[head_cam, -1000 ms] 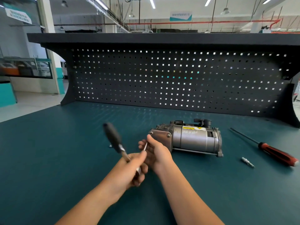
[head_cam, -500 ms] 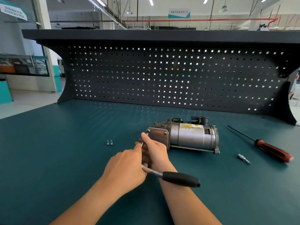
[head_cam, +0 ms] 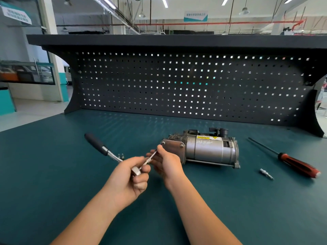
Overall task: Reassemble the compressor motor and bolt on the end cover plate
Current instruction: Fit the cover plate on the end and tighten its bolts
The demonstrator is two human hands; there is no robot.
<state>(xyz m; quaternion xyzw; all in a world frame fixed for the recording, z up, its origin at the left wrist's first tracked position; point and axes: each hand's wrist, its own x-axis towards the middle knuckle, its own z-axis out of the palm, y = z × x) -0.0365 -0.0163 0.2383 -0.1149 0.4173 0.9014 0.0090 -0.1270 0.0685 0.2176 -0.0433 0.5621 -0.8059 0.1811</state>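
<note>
**Ratchet held at the cover plate end of the motor**

The grey, cylindrical metal compressor motor (head_cam: 208, 149) lies on its side on the dark teal bench mat (head_cam: 53, 183), right of centre and in front of the black perforated back panel (head_cam: 177, 85). Its smooth barrel carries a yellow warning label on top. A rougher, darker cast block sits at its left end, and a black plastic connector stands up behind it. The flat, dull-metal end cover plate (head_cam: 174, 148) closes the left end, with a bolt head showing at each upper corner.

Both hands meet just left of that plate. The left hand (head_cam: 131, 179) is curled round the head of a silver ratchet wrench with a black grip (head_cam: 99, 145), whose handle points away to the left. The right hand (head_cam: 168, 163) pinches the slim silver extension bar (head_cam: 150, 158) that rises from the ratchet head towards the plate. Whether the bar's tip touches the plate cannot be told.

Two small loose bolts (head_cam: 121, 155) stand on the mat just behind the wrench. Well to the right of the motor lie a long screwdriver with a red-and-black handle (head_cam: 299, 166) and a short silver bit (head_cam: 266, 173).
</note>
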